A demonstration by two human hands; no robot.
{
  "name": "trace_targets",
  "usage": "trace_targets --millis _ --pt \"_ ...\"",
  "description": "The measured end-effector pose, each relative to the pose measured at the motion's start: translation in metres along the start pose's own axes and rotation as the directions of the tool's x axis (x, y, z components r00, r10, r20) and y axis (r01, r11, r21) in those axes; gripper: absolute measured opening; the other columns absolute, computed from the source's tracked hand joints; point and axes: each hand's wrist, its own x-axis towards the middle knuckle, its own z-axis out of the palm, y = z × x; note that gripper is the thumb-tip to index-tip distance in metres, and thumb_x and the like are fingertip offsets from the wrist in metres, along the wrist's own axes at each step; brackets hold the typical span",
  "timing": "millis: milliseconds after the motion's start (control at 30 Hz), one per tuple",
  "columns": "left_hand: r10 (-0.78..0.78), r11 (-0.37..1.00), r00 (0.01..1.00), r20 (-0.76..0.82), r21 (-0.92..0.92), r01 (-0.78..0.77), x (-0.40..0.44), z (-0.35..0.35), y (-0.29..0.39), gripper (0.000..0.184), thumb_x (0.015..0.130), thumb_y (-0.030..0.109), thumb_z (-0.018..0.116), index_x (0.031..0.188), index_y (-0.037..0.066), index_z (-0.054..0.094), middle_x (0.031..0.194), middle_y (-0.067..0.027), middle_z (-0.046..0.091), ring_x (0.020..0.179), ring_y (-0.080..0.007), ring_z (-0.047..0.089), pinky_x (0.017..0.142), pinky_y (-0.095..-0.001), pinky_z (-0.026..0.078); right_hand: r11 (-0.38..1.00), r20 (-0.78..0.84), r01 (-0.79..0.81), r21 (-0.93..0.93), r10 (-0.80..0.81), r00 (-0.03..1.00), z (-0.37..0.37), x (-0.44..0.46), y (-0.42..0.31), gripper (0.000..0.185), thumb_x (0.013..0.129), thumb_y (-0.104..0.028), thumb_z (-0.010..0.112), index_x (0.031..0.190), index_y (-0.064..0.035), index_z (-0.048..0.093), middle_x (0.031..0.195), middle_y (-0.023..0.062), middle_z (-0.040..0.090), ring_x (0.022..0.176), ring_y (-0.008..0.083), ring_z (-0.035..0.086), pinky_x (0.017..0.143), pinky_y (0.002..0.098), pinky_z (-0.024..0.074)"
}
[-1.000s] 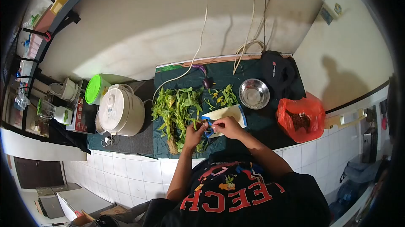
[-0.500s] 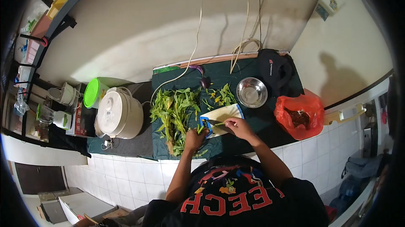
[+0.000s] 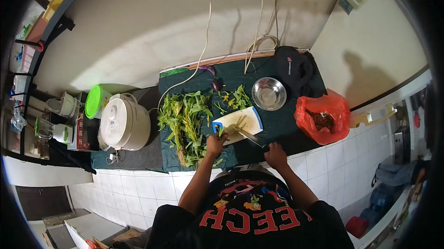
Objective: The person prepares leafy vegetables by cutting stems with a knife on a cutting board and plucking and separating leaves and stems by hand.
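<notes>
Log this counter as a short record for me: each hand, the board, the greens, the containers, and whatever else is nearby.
Left hand: left hand, gripping cut green stems
Right hand: right hand, holding a dark-handled metal knife, blade reaching over the board
Board: white rectangular cutting board with blue ends
Greens: large leafy green bunch left of board; small leafy green pile beyond it
Containers: round shiny metal bowl; red plastic bag, brown contents unclear
Nearby: white rounded rice cooker, far left
</notes>
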Motion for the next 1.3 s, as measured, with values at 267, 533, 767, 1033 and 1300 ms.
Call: trace_targets --millis 267,533,767,1033,1300 --pt "-0.142 0.989 0.982 -0.121 -0.056 0.136 0.016 0.026 -0.015 0.029 0.082 0.029 0.079 0.102 0.009 0.075 0.083 -0.0119 0.074 0.077 -0.0239 0.072 0.073 -0.0367 0.054 0.864 0.267 -0.434 0.257 0.368 0.890 -0.052 -0.049 -0.011 0.046 0.099 -0.042 0.050 0.093 0.0025 0.060 0.086 0.0262 0.066 0.086 0.0446 0.065 0.075 0.0507 0.0508" --pt "-0.122 0.989 0.988 -0.091 0.072 0.129 0.009 0.037 -0.016 0.035 0.078 0.034 0.081 0.103 0.010 0.075 0.089 -0.0160 0.073 0.084 -0.0325 0.071 0.076 -0.0415 0.054 0.966 0.213 -0.159 0.202 0.115 0.970 0.002 -0.010 -0.048 0.042 0.102 -0.037 0.045 0.100 0.0031 0.055 0.081 0.0283 0.065 0.081 0.0480 0.065 0.072 0.0552 0.0508" --pt "-0.152 0.986 0.987 -0.051 0.058 0.155 0.005 0.030 -0.004 0.033 0.077 0.032 0.081 0.101 0.010 0.075 0.088 -0.0163 0.073 0.083 -0.0315 0.072 0.076 -0.0407 0.054 0.963 0.303 -0.220 0.155 0.166 0.939 0.020 0.013 -0.081 0.042 0.103 -0.038 0.043 0.100 0.0026 0.052 0.082 0.0305 0.065 0.082 0.0488 0.065 0.072 0.0579 0.0519" --pt "-0.126 0.989 0.992 -0.017 0.079 0.127 0.001 0.032 -0.015 0.032 0.078 0.031 0.081 0.099 0.008 0.075 0.087 -0.0169 0.073 0.083 -0.0307 0.072 0.076 -0.0408 0.055 0.920 0.225 -0.220 0.324 0.150 0.963 0.045 0.038 -0.068 0.047 0.103 -0.040 0.043 0.093 0.0040 0.057 0.078 0.0273 0.065 0.081 0.0439 0.067 0.073 0.0543 0.0520" --pt "0.105 0.992 0.994 0.000 0.072 -0.105 0.021 0.034 0.007 0.034 0.089 0.036 0.069 0.107 0.006 0.071 0.085 -0.0202 0.071 0.081 -0.0387 0.069 0.072 -0.0463 0.052 0.463 0.432 -0.479 0.746 0.211 0.877 0.003 0.037 -0.040 0.046 0.102 -0.047 0.046 0.085 -0.0051 0.054 0.063 0.0084 0.053 0.046 0.0209 0.049 0.046 0.0364 0.0406"
